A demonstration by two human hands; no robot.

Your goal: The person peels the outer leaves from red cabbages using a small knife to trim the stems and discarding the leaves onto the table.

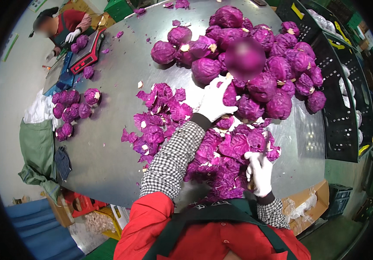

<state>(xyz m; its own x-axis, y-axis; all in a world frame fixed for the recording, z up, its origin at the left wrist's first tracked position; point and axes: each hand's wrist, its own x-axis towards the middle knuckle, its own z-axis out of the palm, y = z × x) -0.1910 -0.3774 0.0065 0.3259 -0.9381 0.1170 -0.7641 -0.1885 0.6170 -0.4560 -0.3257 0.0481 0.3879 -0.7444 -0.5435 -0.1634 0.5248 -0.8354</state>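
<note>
My left hand [215, 100], in a white glove, reaches to the near edge of a heap of red cabbages [262, 86]. Its thumb and fingers curve around one small red cabbage [230, 95], which is partly hidden by the glove. Lower right, my right hand [260, 174], also gloved, is closed around a knife [266, 141] whose dark blade points away from me. Torn purple cabbage leaves [233, 146] with pale stem pieces lie below and between my hands. Another pile of loose leaves [154, 130] spreads to the left of my left forearm.
The metal table [108, 162] bears several cabbages [71, 107] at left, near a red scale [87, 58]. A co-worker [64, 27] stands beyond the scale. Black crates [339, 94] line the right edge. A cardboard box [309, 204] stands lower right; a green sack [37, 146] hangs at left.
</note>
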